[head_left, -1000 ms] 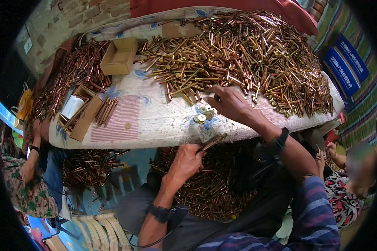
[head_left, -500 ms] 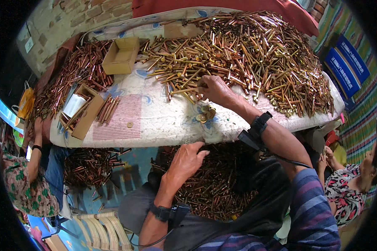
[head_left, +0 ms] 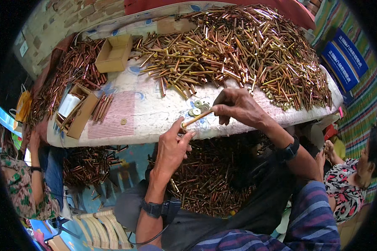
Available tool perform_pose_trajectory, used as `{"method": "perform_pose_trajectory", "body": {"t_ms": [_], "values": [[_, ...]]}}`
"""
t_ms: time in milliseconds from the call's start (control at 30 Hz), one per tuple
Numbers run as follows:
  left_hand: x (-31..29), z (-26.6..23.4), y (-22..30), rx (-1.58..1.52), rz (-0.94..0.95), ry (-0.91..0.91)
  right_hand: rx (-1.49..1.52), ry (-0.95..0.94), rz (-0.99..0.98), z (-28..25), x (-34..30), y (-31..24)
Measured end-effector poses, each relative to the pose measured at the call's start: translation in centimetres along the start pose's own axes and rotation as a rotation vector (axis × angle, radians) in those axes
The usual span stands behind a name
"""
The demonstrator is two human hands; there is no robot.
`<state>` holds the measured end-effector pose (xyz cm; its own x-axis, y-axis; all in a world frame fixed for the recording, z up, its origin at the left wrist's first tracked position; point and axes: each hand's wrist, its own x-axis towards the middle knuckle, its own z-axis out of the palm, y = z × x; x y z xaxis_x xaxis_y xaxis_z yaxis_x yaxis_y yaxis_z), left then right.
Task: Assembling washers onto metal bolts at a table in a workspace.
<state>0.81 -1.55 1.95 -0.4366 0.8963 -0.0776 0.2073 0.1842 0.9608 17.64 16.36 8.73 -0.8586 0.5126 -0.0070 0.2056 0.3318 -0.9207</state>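
Observation:
A long brass-coloured bolt spans the gap between my two hands over the table's near edge. My right hand pinches its upper right end between thumb and fingers. At the lower left end, my left hand is closed around the bolt's tip with thumb and index finger; a washer may be there, but the fingers partly hide it. Just beyond the bolt lies a small heap of round metal washers. One more washer rests on the pink-striped patch to the left.
A large pile of bolts covers the table's far and right side; darker ones lie left. An open empty box and a part-filled carton stand near a row of bolts. More bolts lie below. People sit at both sides.
My right hand has come back from the pile toward me with a bolt. My left hand has risen slightly and now meets the bolt's end.

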Motion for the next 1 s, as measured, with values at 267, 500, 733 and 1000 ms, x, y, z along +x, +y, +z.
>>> {"method": "perform_pose_trajectory", "body": {"t_ms": [267,500,733,1000], "values": [[0.4,-0.3,-2.2,0.016,-0.035,-0.021,0.057,-0.054,0.073,1.1,1.4,0.6],[0.6,-0.7,-2.4,-0.089,-0.098,0.027,-0.714,0.065,-0.109,4.0,3.3,6.1],[0.6,-0.7,-2.8,-0.077,-0.129,0.009,-0.712,0.141,-0.154,3.6,3.4,6.0],[0.5,-0.1,-2.4,-0.035,-0.143,-0.045,0.0,0.072,0.079,1.1,1.8,2.7]]}}
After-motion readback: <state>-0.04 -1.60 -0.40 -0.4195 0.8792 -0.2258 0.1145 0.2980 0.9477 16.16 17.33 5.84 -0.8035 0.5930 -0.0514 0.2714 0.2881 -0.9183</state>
